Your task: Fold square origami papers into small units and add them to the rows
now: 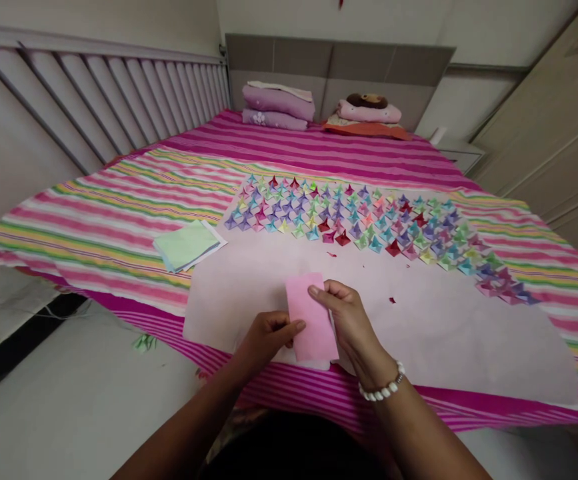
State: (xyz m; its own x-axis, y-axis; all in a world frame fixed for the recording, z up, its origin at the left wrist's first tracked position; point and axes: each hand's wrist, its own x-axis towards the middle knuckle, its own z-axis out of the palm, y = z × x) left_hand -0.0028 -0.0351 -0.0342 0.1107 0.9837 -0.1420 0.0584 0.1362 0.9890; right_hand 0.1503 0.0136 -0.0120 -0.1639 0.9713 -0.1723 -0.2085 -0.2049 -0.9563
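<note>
A pink sheet of paper [313,327], narrow and oblong, is held upright between my two hands over the front of the bed. My left hand [271,337] pinches its left edge, thumb on the near face. Higher up, my right hand [343,313] grips the right edge, its thumb pressed near the top; a white bead bracelet circles that wrist. Beneath the hands spreads a large pale sheet [443,333]. On its far part stand many small folded paper pieces [343,237] in rows, in red, blue, purple, green, yellow and pink.
To the left lies a stack of coloured paper [186,243], light green on top. Small red scraps [392,300] dot the pale sheet. Folded bedding [279,107] sits by the headboard [299,60]. A white railing [119,87] borders the left side. Green paper [145,343] lies on the floor.
</note>
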